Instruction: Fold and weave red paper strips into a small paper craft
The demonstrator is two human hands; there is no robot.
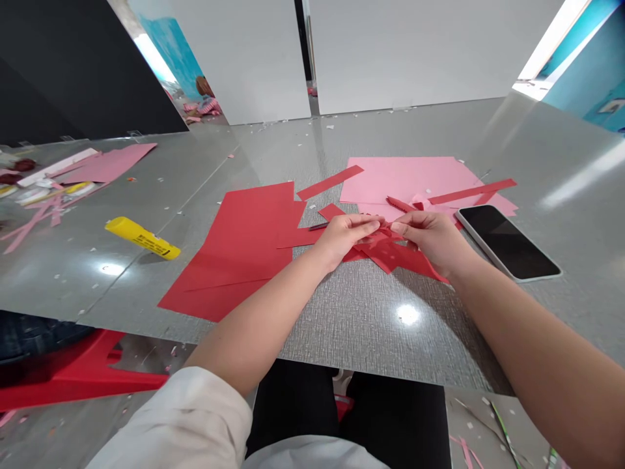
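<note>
In the head view, my left hand (346,238) and my right hand (432,240) meet over the table. Both pinch a small piece of red paper (385,230) between thumb and fingers; its exact shape is partly hidden by the fingertips. Beneath them lie several loose red paper strips (383,255). A dark, thin tool (318,227) pokes out beside my left hand, most of it covered. Large red paper sheets (249,228) spread to the left of that hand. Behind my right hand is a pink paper sheet (405,176) with a red strip (473,191) across it.
A phone (509,241) lies right of my right hand. On the left, a yellow glue stick (142,238) rests on the grey table (342,326). Pink paper and strips (110,163) lie at the far left. White panels (415,52) stand along the back.
</note>
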